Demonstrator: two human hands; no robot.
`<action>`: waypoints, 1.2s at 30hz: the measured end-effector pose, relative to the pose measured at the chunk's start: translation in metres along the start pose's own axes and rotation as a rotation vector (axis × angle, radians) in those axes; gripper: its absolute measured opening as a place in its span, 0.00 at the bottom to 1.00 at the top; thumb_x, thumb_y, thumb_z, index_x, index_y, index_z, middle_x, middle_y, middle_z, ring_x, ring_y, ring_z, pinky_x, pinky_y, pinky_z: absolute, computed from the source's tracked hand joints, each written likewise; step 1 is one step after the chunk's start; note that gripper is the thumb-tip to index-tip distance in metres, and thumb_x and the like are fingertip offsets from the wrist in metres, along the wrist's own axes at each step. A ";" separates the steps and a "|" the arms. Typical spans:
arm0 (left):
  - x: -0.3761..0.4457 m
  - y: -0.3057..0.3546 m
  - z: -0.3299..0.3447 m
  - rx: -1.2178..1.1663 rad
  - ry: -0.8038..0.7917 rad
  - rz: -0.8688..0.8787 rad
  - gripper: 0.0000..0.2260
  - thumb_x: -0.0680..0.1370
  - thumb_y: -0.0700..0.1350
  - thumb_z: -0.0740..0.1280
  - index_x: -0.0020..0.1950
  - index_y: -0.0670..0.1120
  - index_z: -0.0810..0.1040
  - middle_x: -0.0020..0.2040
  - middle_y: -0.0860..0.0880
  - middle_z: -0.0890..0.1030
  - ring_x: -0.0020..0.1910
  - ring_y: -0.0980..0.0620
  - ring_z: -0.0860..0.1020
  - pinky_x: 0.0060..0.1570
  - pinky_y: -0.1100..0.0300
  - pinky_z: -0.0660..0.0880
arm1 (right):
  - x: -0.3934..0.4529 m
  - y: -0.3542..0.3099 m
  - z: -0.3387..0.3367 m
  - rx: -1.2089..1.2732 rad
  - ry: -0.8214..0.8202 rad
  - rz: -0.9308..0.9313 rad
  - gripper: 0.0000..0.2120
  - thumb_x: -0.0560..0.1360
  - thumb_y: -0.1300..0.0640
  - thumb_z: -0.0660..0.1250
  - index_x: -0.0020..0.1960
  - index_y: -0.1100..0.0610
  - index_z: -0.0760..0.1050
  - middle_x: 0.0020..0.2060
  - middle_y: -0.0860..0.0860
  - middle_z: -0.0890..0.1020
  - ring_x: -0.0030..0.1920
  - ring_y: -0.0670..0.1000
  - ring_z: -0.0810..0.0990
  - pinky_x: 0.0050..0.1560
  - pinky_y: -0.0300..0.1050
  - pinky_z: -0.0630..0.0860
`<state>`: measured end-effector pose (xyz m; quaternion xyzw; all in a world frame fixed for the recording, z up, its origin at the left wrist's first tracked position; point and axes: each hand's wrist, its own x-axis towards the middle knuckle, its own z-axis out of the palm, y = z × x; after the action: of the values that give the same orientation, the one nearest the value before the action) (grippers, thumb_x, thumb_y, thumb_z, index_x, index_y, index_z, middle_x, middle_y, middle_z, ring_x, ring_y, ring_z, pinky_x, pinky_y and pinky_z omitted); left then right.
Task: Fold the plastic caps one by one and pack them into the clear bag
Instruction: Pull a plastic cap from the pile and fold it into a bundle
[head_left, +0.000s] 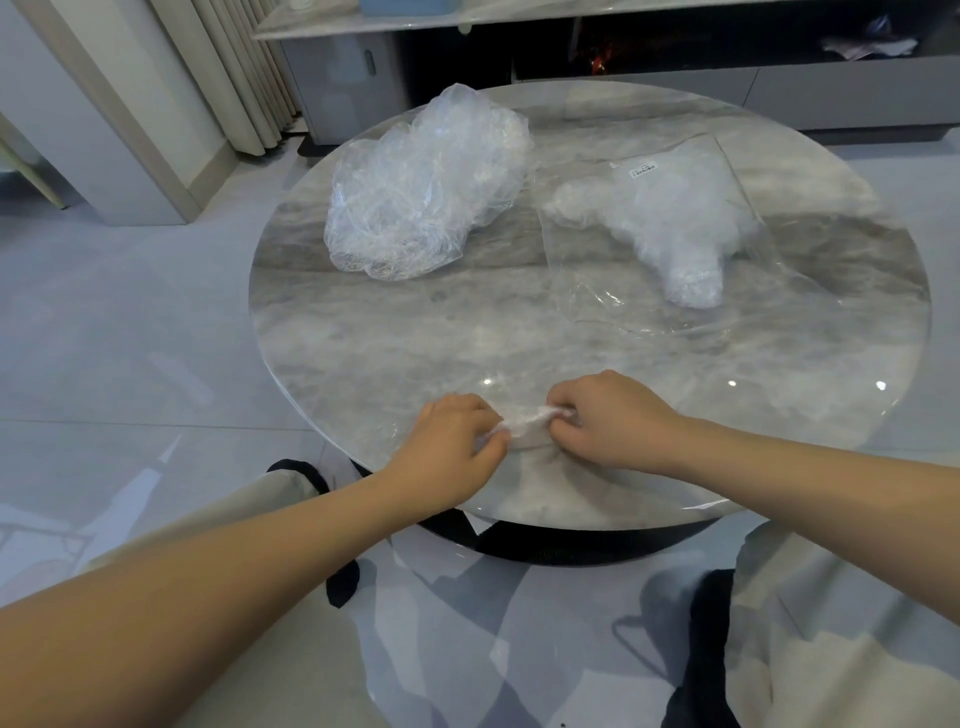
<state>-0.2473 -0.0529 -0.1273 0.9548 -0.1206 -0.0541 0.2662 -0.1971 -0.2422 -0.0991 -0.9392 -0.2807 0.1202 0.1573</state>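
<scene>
Two hands pinching one plastic cap (524, 422) between them, left hand (453, 448), right hand (605, 420)

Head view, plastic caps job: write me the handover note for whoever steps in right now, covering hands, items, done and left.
Left hand and right hand: both pinch one scrunched plastic cap at the near edge of the round table, mid-fold.
Loose caps: a heap at far left of the table.
Clear bag: lies flat at far right, with a white wad of packed caps inside.
Done: some caps bagged.
Left: finish this fold, bag it, then work through the heap.
</scene>
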 end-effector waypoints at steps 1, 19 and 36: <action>0.001 0.001 -0.001 -0.070 0.009 -0.061 0.16 0.81 0.48 0.59 0.38 0.42 0.75 0.40 0.47 0.76 0.41 0.51 0.73 0.46 0.60 0.67 | 0.002 0.001 0.001 0.090 -0.014 0.049 0.09 0.75 0.55 0.61 0.37 0.56 0.71 0.29 0.47 0.71 0.37 0.53 0.72 0.33 0.44 0.63; 0.023 0.002 0.001 0.291 0.052 -0.063 0.11 0.80 0.45 0.60 0.61 0.43 0.69 0.56 0.46 0.72 0.48 0.46 0.73 0.41 0.59 0.65 | 0.014 0.000 0.013 -0.335 0.231 -0.239 0.19 0.61 0.67 0.73 0.51 0.56 0.80 0.45 0.51 0.78 0.45 0.55 0.76 0.41 0.45 0.69; 0.005 -0.010 0.002 0.437 0.118 0.338 0.13 0.61 0.42 0.79 0.44 0.46 0.84 0.36 0.49 0.80 0.31 0.48 0.78 0.29 0.57 0.74 | -0.007 0.003 0.024 -0.344 -0.023 -0.282 0.21 0.80 0.47 0.54 0.69 0.53 0.68 0.64 0.48 0.72 0.61 0.50 0.68 0.55 0.43 0.70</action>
<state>-0.2405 -0.0471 -0.1344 0.9574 -0.2711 0.0743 0.0659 -0.2089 -0.2431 -0.1215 -0.9021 -0.4276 0.0581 0.0068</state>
